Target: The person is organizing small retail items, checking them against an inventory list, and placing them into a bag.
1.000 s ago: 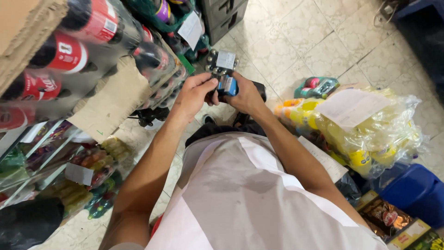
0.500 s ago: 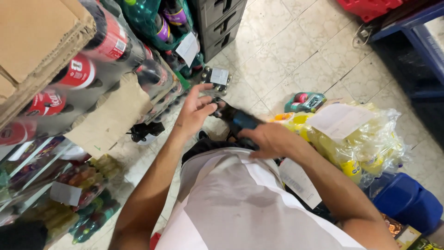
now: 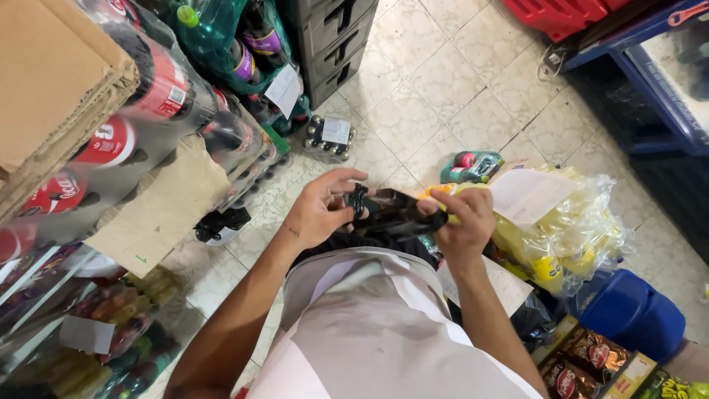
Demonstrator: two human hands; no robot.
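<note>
I hold a black, glossy object (image 3: 393,212) in front of my chest with both hands, and its exact kind is unclear. My left hand (image 3: 323,207) grips its left end, fingers curled around a knobbly black part. My right hand (image 3: 462,216) closes over its right end, close to a clear bag of yellow packets (image 3: 569,235). My white shirt (image 3: 384,325) fills the lower middle of the view.
Shrink-wrapped packs of dark soda bottles (image 3: 159,96) and cardboard (image 3: 52,89) are stacked at the left. A small pack of cans (image 3: 329,137) stands on the tiled floor. A paper sheet (image 3: 529,193) lies on the yellow bag. A blue container (image 3: 636,315) and snack boxes (image 3: 591,362) sit at the lower right.
My hands have come down from near the bottle packs to my chest. The blue and black device seen earlier is out of sight; both hands now grip the black object.
</note>
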